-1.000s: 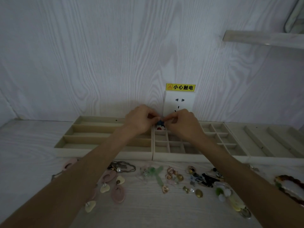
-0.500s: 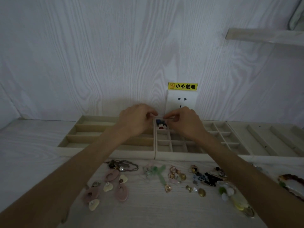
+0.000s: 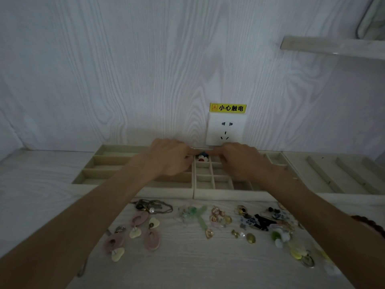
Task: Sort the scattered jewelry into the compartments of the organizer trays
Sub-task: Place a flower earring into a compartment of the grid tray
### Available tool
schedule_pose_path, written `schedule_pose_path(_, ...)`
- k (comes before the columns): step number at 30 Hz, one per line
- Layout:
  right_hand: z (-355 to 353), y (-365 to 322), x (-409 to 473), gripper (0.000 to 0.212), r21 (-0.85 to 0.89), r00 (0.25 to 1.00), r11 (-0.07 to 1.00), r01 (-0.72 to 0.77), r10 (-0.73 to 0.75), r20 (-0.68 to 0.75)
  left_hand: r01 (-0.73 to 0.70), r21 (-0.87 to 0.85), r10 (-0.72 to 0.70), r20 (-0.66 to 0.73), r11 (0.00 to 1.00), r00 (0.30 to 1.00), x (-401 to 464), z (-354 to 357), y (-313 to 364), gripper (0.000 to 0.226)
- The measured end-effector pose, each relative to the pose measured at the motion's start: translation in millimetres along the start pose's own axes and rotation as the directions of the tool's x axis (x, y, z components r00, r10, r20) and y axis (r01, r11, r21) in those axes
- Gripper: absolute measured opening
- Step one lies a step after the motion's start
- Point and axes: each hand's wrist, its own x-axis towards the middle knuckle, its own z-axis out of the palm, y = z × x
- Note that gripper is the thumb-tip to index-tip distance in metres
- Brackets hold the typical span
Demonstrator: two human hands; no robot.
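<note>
A dimly lit, pale wood-grain wall (image 3: 125,69) carries a white socket (image 3: 225,129) with a yellow warning label (image 3: 227,107) directly above it, a shelf (image 3: 333,46) up to the socket's right, and the whitish wood-grain surface (image 3: 31,184) below.

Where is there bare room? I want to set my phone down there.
Bare table left of the long-slot tray, and the near strip below the scattered jewelry. Crowded: the band in front of the trays, from pink earrings to the yellow pieces.
</note>
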Motion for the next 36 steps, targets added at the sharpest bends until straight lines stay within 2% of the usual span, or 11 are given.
schedule_pose_path(3,-4,-2,2,0.052,0.023,1.0,1.0,-0.006,0.006,-0.005,0.031,-0.036,-0.03,0.029,0.999,0.999,6,1,-3,0.038)
schedule_pose_path(9,-2,-1,1,0.039,0.244,0.991,0.969,-0.046,0.076,-0.114,0.071,-0.111,-0.064,0.061,0.991,0.996,11,-8,1,0.038)
schedule_pose_path(14,-1,-1,3,0.039,0.324,0.993,0.944,-0.062,0.09,-0.074,0.103,-0.283,-0.079,0.097,0.954,0.992,13,-3,0,0.033)
schedule_pose_path(18,-5,1,-4,0.039,0.403,0.983,0.913,-0.064,0.127,-0.132,0.144,-0.417,-0.193,-0.078,0.897,0.978,3,2,0,0.023)
schedule_pose_path(20,-8,3,-12,0.04,0.41,0.981,0.91,-0.063,0.131,-0.14,0.148,-0.429,-0.217,-0.117,0.891,0.969,-5,2,0,0.021)
schedule_pose_path(27,-20,4,-45,0.029,0.445,0.99,0.895,-0.023,0.082,-0.113,0.101,-0.401,-0.148,-0.089,0.91,0.985,-33,-8,13,0.023)
schedule_pose_path(32,-30,-6,-78,0.02,0.498,0.983,0.864,0.08,-0.151,0.104,0.072,-0.423,-0.13,-0.11,0.903,0.985,-73,-11,20,0.021)
schedule_pose_path(36,-27,-19,-98,0.016,0.508,0.979,0.849,0.147,-0.198,0.049,0.063,-0.421,-0.08,-0.024,0.905,0.996,-107,-11,18,0.018)
